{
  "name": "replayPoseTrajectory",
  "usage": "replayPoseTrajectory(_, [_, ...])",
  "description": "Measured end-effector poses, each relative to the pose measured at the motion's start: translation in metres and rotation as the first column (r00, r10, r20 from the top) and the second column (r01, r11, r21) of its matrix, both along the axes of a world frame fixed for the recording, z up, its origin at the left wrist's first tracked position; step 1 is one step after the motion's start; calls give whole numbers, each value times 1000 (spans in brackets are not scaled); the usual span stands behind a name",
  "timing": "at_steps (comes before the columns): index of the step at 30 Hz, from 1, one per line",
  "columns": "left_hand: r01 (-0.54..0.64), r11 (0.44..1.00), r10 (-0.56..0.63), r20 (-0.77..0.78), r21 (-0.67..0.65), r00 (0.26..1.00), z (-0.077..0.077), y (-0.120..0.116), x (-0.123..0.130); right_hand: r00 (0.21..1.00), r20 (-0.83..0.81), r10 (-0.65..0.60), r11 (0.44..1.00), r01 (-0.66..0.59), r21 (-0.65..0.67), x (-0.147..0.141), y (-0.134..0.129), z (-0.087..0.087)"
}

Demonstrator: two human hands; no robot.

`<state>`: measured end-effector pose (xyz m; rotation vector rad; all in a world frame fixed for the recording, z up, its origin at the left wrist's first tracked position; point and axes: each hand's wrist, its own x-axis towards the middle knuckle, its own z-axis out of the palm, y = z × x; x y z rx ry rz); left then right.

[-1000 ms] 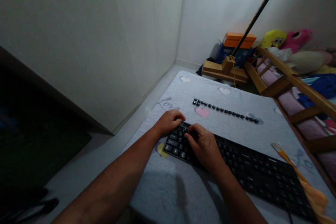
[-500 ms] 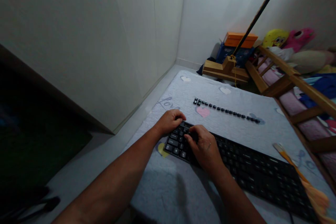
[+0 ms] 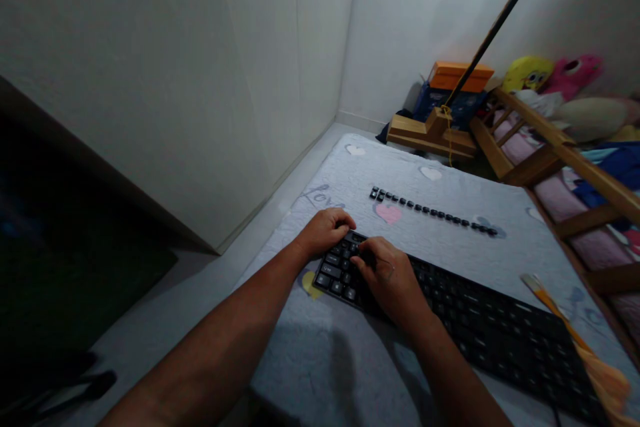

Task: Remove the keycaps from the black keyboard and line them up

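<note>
A black keyboard (image 3: 493,330) lies slantwise on the light patterned cover. At its far left corner my left hand (image 3: 327,230) has its fingers curled over the back edge, gripping it. My right hand (image 3: 390,270) is bent over the left part of the keys, thumb and fingers drawn together in a pinch. Whatever sits between those fingertips is too small or hidden to make out. Beyond the keyboard, loose black keycaps (image 3: 425,209) form a long row, with a couple more set in front of its left end.
A brush (image 3: 540,290) and an orange cloth (image 3: 605,373) lie by the keyboard's right end. A white cabinet (image 3: 200,80) stands to the left. A wooden stand (image 3: 430,130) with a pole, an orange box (image 3: 460,75) and a wooden bed rail (image 3: 565,147) are at the back right.
The view has shifted very slightly. Both hands stay at the same spots on the keyboard, and the keycap row looks unchanged.
</note>
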<state>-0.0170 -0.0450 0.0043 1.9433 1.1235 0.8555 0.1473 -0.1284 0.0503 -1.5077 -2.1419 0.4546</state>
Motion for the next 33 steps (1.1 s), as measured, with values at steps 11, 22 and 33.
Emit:
replayPoseTrajectory(11, [-6, 1000, 6, -8, 4, 1000, 0, 0, 0, 993, -31, 112, 991, -114, -73, 16, 13, 6])
replayPoseTrajectory(22, [-2, 1000, 2, -10, 0, 1000, 2, -1, 0, 997, -72, 15, 998, -11, 58, 7, 2, -9])
replayPoseTrajectory(33, [7, 1000, -7, 5, 10, 1000, 1, 0, 0, 999, -53, 5, 998, -2, 63, 2, 0, -11])
